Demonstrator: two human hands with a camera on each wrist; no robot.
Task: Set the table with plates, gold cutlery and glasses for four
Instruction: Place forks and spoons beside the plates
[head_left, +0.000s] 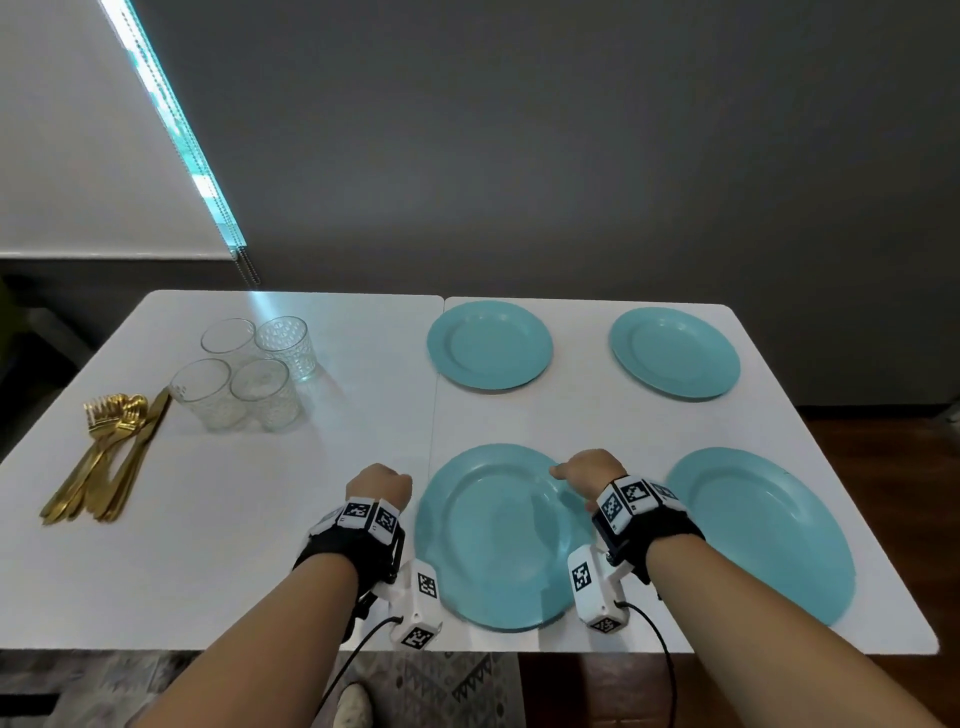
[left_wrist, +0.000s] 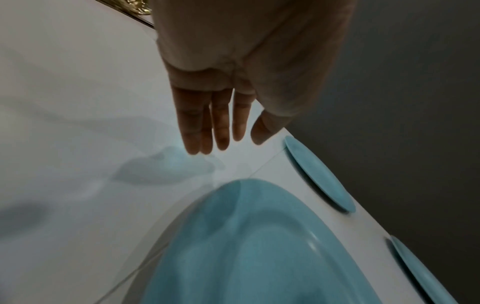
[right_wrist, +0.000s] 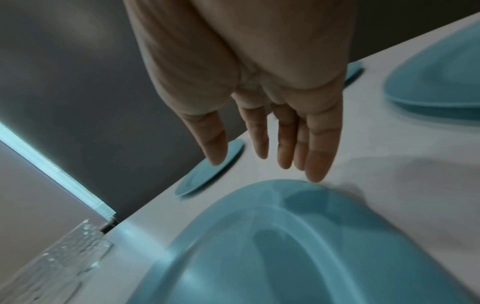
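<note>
Several teal plates lie on the white table (head_left: 260, 545): a near-left plate (head_left: 498, 540), a near-right plate (head_left: 769, 535) and two far plates (head_left: 489, 345) (head_left: 674, 351). My left hand (head_left: 382, 483) hovers just left of the near-left plate (left_wrist: 246, 257), fingers straight and holding nothing (left_wrist: 218, 131). My right hand (head_left: 587, 470) hangs over that plate's far right rim (right_wrist: 298, 246), fingers straight and empty (right_wrist: 285, 150). Several clear glasses (head_left: 249, 371) and a heap of gold cutlery (head_left: 111, 452) sit at the table's left.
A dark grey wall stands behind the table, with a window blind (head_left: 78, 156) and its bead chain at the left. A patterned rug (head_left: 441, 686) and wooden floor show under the near edge.
</note>
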